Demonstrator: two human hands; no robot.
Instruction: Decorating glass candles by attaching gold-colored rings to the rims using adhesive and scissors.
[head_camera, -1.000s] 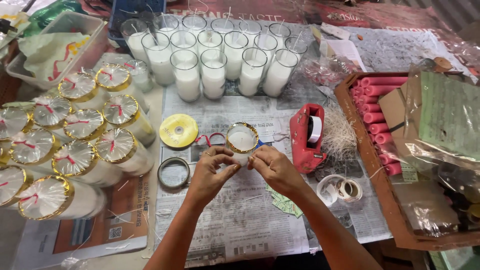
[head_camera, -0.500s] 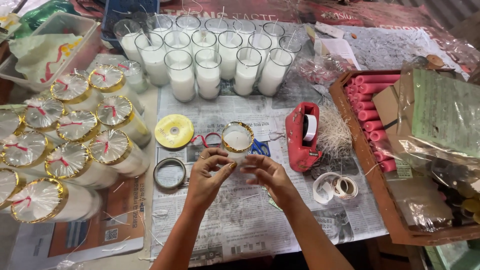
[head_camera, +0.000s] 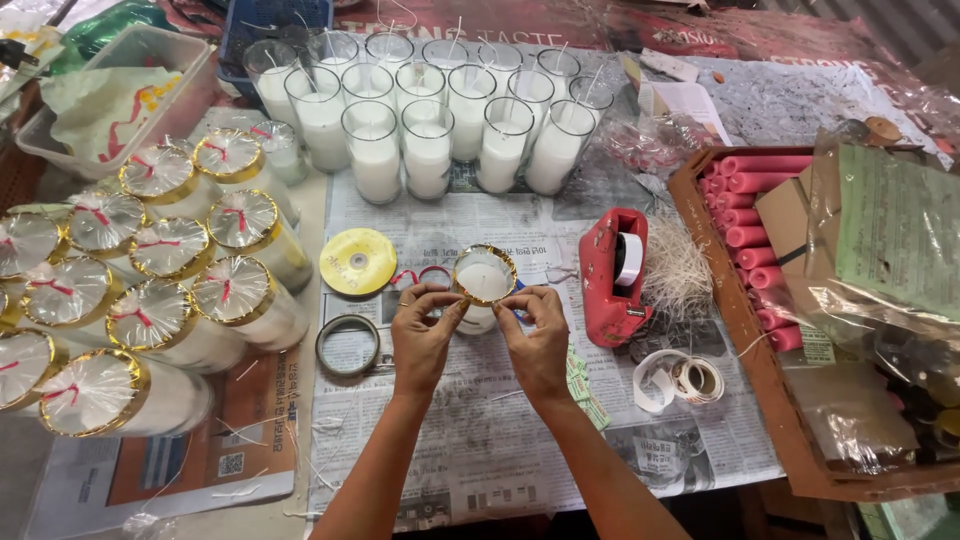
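Fingertips of the left hand (head_camera: 425, 335) and right hand (head_camera: 537, 340) pinch opposite sides of a gold-rimmed candle glass (head_camera: 483, 285), tilted, mid-worktop, both hands equally near.

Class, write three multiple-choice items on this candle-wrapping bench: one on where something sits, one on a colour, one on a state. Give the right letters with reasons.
1. Where does the red tape dispenser sit?
A. right of the hands
B. left of the hands
C. inside the wooden tray

2. What colour is the band round the rim of the held candle glass?
A. blue
B. gold
C. black

3. How is that candle glass held?
A. by the left hand alone
B. by neither hand
C. between both hands

Answers: 1 A, it lies on the newspaper beside the right hand. 2 B, the rim shines gold. 3 C, the left hand and the right hand pinch it from both sides.
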